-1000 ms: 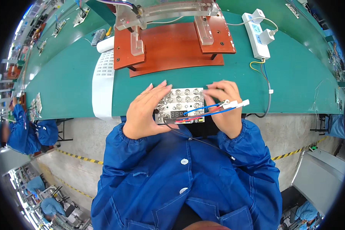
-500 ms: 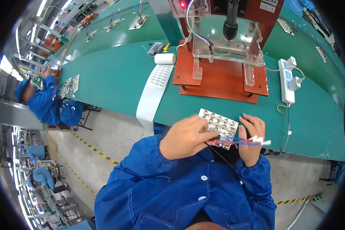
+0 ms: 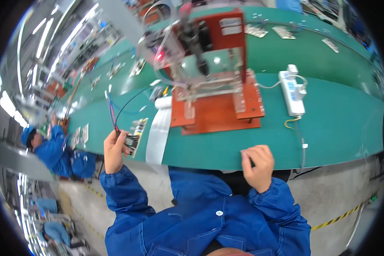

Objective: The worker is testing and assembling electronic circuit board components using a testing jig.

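My left hand (image 3: 115, 150) grips a small circuit board (image 3: 135, 133) at the near edge of the green bench (image 3: 337, 128), its red, blue and black wires (image 3: 114, 112) rising. Beside it runs a white strip (image 3: 158, 134). My right hand (image 3: 257, 164) curls closed at the bench edge; I cannot tell whether it holds anything.

A long green tabletop (image 3: 337, 128) curves across the room, with a second green line (image 3: 286, 47) behind it. The floor (image 3: 341, 196) is grey concrete, marked by yellow-and-black tape (image 3: 337, 219) at lower right and lower left. Bright ceiling lights (image 3: 6, 104) glare along the left. Other workers in blue (image 3: 51, 147) sit at the left.
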A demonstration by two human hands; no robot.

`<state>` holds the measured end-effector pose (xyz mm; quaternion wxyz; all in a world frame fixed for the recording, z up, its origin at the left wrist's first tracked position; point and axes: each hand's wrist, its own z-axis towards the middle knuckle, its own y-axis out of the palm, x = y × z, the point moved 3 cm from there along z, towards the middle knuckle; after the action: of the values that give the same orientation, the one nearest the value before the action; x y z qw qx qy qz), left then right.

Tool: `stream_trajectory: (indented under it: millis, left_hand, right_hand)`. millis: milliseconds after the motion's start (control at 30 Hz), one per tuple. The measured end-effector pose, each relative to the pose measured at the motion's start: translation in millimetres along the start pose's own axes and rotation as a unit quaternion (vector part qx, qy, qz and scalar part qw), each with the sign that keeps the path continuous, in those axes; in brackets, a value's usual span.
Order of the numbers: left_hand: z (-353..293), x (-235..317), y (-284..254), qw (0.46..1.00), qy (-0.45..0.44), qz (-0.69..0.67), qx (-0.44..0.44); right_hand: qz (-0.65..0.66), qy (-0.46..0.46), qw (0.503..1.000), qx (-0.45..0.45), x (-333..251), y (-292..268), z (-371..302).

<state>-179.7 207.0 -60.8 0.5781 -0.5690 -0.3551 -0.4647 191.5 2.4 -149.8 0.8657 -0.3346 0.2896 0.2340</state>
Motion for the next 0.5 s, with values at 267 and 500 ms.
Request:
stream_trajectory:
  millis: [267, 500]
  left_hand:
    - [236.6, -36.7, 29.4, 0.979, 0.111, 0.171, 0.004]
    - [223.8, 3.7, 72.0, 0.976, 0.159, -0.143, 0.026]
  right_hand:
    - [-0.004, -0.014, 1.000, 0.025, 1.1, 3.9, -9.7]
    - [0.099, -0.010, 0.995, 0.023, 6.3, -16.0, -9.0]
